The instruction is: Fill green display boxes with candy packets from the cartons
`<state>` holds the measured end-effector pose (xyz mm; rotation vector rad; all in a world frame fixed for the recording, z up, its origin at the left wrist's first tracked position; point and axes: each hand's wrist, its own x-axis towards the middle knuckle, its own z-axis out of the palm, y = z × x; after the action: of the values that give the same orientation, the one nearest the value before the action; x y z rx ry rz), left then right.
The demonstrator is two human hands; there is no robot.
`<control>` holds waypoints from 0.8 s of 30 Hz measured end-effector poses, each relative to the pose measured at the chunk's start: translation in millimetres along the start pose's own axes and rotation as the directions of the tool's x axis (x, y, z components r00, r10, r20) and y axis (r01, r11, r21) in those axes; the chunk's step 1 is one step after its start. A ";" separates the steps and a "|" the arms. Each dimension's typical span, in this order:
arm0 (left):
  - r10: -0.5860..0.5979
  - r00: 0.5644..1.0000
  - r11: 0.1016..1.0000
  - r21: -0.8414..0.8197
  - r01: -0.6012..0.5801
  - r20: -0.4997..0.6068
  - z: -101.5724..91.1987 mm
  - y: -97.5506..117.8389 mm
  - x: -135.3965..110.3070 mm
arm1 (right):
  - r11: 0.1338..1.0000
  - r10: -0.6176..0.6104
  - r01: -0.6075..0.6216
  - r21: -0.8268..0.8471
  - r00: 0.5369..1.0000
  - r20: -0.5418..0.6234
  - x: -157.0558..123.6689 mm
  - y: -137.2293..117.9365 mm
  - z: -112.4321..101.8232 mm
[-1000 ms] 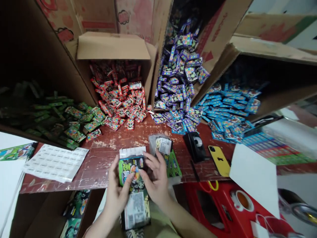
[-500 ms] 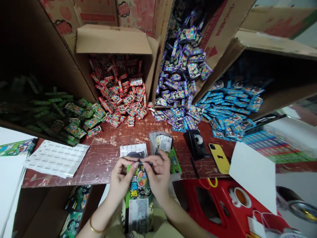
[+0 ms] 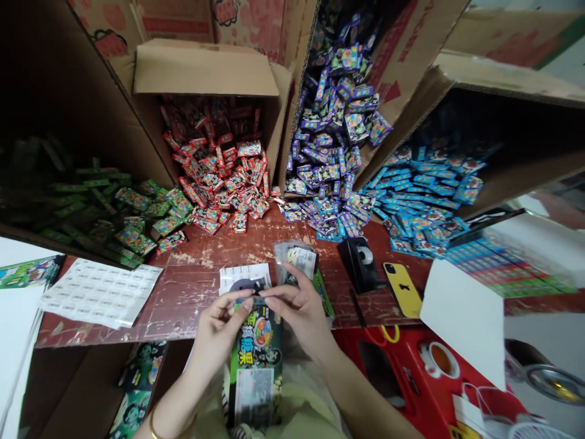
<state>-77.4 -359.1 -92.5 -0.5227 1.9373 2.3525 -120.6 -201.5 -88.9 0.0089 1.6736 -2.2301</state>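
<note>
A green-and-black candy box (image 3: 256, 356) with a white label stands upright close to my body. At its upper edge my left hand (image 3: 223, 323) pinches the left side between thumb and fingers. My right hand (image 3: 299, 308) grips the same edge on the right, thumb along the top and index finger raised. Both sets of fingertips nearly meet there; what lies between them is too small to make out. Just behind the hands lies a dark, flat round thing (image 3: 247, 285) on a white label sheet (image 3: 231, 276). A clear-wrapped green-and-black packet (image 3: 304, 259) lies beyond my right hand.
Cartons spill green (image 3: 137, 235), red (image 3: 228, 183), purple (image 3: 324, 164) and blue (image 3: 420, 201) candy packets along the back. A tape dispenser (image 3: 359, 265), yellow phone (image 3: 402, 289) and white board (image 3: 461, 323) lie right. A cup (image 3: 439, 361) stands on a red stool (image 3: 397, 384).
My right hand's index finger has lifted and straightened, and its wrist has swung slightly right. My left hand has shifted a little left; both keep hold of the box's upper edge.
</note>
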 end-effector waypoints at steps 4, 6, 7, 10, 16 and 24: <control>0.062 0.998 0.998 0.012 -0.062 0.017 5.6 -1.7 7.4 | 0.986 0.102 -0.097 0.133 0.994 -0.032 6.9 2.1 -8.9; 0.083 0.996 0.994 0.073 -0.086 0.036 9.0 -2.4 7.8 | 0.980 0.126 -0.116 0.160 0.991 -0.052 6.9 5.4 -12.1; 0.095 0.994 0.990 0.097 -0.099 0.047 10.5 -3.3 7.1 | 0.981 0.126 -0.116 0.156 0.991 -0.055 5.5 7.1 -13.1; 0.161 0.984 0.979 0.111 -0.169 0.075 13.2 -9.0 4.5 | 0.998 0.045 -0.043 0.039 0.997 -0.059 -3.2 12.7 -13.4; 0.032 0.989 0.996 0.073 -0.043 0.147 12.9 -18.4 8.5 | 0.971 -0.112 0.096 -0.220 0.992 -0.060 -5.7 17.9 -17.0; -0.022 0.995 0.999 0.034 0.018 0.096 14.9 -13.0 7.8 | 0.902 -0.099 0.204 -0.379 0.955 0.278 36.2 -32.7 -20.3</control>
<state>-84.8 -343.4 -104.6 -0.4161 1.9167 2.2841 -167.8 -184.7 -72.3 -0.5067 2.0070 -1.8428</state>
